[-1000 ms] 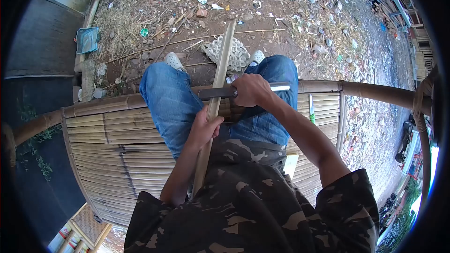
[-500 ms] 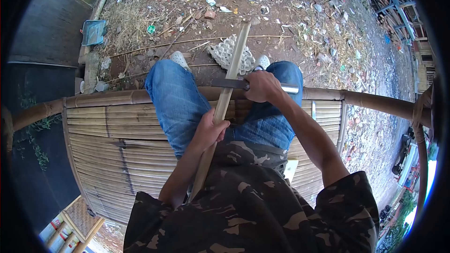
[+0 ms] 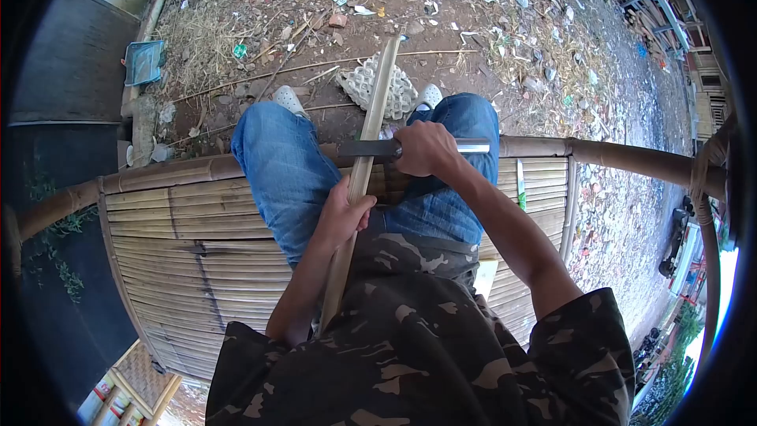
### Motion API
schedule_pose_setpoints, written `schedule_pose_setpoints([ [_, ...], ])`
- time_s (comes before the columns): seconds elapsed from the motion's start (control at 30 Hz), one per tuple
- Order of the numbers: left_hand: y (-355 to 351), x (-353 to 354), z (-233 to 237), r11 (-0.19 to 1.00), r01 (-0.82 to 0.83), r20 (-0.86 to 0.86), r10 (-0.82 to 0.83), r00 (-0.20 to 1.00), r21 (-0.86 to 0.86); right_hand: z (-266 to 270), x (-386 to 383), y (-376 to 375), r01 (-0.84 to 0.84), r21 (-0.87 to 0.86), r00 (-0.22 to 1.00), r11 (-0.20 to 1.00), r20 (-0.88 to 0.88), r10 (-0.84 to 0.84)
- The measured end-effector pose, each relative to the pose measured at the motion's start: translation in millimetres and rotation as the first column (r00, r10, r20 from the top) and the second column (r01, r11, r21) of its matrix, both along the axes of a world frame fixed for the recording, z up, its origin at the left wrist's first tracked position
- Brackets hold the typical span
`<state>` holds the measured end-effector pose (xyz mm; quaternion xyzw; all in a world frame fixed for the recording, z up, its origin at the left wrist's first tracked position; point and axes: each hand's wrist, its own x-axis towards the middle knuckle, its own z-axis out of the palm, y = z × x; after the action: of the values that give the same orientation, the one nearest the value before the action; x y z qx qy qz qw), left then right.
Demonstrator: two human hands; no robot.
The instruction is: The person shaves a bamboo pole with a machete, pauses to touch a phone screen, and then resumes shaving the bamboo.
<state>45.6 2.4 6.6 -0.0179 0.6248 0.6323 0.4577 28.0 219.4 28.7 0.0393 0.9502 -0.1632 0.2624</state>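
Note:
A long, split bamboo strip (image 3: 382, 88) slants from my lap out past my knees, its far end over the ground. My left hand (image 3: 341, 213) is wrapped round the strip near my lap. In my right hand (image 3: 426, 148) is a knife (image 3: 365, 149) with a broad dark blade and a shiny metal handle sticking out to the right of the fist. The blade lies crosswise over the strip, touching it, a little beyond my left hand. The strip's near end runs along my left forearm against the shirt.
I sit on a bamboo-slat bench (image 3: 197, 221) with a round bamboo front rail (image 3: 165, 173). A grey egg tray (image 3: 371, 83) lies on littered ground between my feet. A narrow blade-like object (image 3: 520, 184) rests on the slats at right. A blue crate (image 3: 144, 63) stands at left.
The view has shifted slightly, so the surroundings sit further left. The knife blade has come slightly nearer to me along the strip. Both hands keep their hold.

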Motion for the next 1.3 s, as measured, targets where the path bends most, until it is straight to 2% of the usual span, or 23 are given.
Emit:
schedule_pose_setpoints([
  [0.5,-2,1,1,1.0,0.004,-0.029,-0.004,1.0,-0.028,-8,-4,3,0.002,0.035,0.999,0.999,-0.05,0.0],
  [0.57,-2,3,1,1.0,-0.001,-0.021,0.001,1.0,-0.016,-14,-13,11,0.077,0.026,0.992,0.997,-0.107,-0.073],
  [0.9,-5,3,2,1.0,0.003,0.015,-0.003,1.0,0.01,-16,-17,15,0.074,0.05,0.993,0.996,-0.097,-0.069],
  [1.0,-5,1,4,0.999,-0.008,0.048,0.006,0.999,0.043,-1,-2,2,0.051,0.017,0.995,0.999,-0.088,-0.049],
  [1.07,-4,3,2,0.999,-0.02,0.055,0.018,0.998,0.043,17,7,-15,0.011,-0.054,1.0,0.998,-0.021,-0.012],
  [1.2,-4,3,3,0.998,-0.026,0.04,0.024,0.999,0.049,6,3,-8,0.01,-0.057,1.0,0.998,0.002,-0.01],
  [1.3,-5,2,1,0.998,-0.023,0.011,0.022,1.0,0.059,-2,-10,1,0.073,-0.044,0.997,0.996,-0.027,-0.074],
])
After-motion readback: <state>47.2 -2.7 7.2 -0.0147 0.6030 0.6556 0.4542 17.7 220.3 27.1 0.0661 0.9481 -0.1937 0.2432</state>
